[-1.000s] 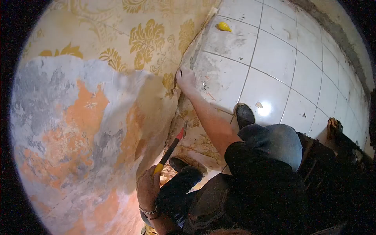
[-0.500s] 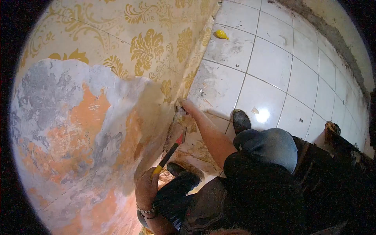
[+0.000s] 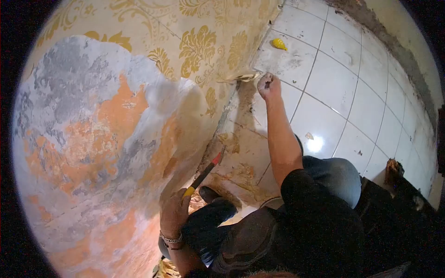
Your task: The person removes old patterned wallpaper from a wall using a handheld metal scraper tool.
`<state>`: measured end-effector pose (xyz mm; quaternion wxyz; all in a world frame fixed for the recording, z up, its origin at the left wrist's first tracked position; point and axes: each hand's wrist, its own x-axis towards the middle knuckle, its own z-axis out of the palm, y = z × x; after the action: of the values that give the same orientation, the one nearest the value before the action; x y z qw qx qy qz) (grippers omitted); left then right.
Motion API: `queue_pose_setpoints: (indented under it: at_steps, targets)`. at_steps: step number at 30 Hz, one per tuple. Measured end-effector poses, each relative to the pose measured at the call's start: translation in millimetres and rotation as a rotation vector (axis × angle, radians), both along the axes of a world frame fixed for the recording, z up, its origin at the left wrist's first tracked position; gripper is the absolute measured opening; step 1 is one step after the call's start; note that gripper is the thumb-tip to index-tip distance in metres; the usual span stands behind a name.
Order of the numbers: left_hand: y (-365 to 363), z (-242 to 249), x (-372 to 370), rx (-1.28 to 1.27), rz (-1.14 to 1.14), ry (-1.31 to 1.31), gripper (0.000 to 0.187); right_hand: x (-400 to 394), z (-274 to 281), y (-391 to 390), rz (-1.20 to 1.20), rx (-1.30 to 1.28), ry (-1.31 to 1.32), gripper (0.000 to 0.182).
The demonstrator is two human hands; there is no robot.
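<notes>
My right hand is closed in a fist near the foot of the wall, gripping the loose edge of a strip of wallpaper that stands away from the wall. The patterned cream-and-gold wallpaper still covers the upper part of the wall. Lower left, my left hand, with a bracelet at the wrist, wraps round the yellow end of a scraper. Its handle turns black, then red, and the thin metal tip points up along the wall's base, touching nothing that I can make out.
Bare wall shows grey and orange patches. White floor tiles run to the right, with a yellow object near the wall. Torn paper scraps lie by my foot. A dark, broken-edged object stands at right.
My right hand has moved up along the wall's base and out over the tiles, pulling the wallpaper edge away from the wall. My left hand keeps the scraper nearly where it was.
</notes>
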<state>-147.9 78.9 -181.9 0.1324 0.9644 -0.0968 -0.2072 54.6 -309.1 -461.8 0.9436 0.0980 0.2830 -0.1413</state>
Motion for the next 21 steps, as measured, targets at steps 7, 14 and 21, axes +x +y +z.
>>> queue_pose_setpoints:
  at_steps: [7,14,21]
  targets:
    - [-1,3,-6,-0.06,0.034,0.059,0.027,-24,-52,8,-0.015,0.122,0.037,0.029]
    - [16,4,-16,-0.021,0.07,0.043,0.026,-43,-32,22,0.032,-0.164,0.237,0.025]
    - [16,3,-22,-0.023,0.044,0.035,0.027,-52,-16,14,0.383,-1.595,0.986,0.06]
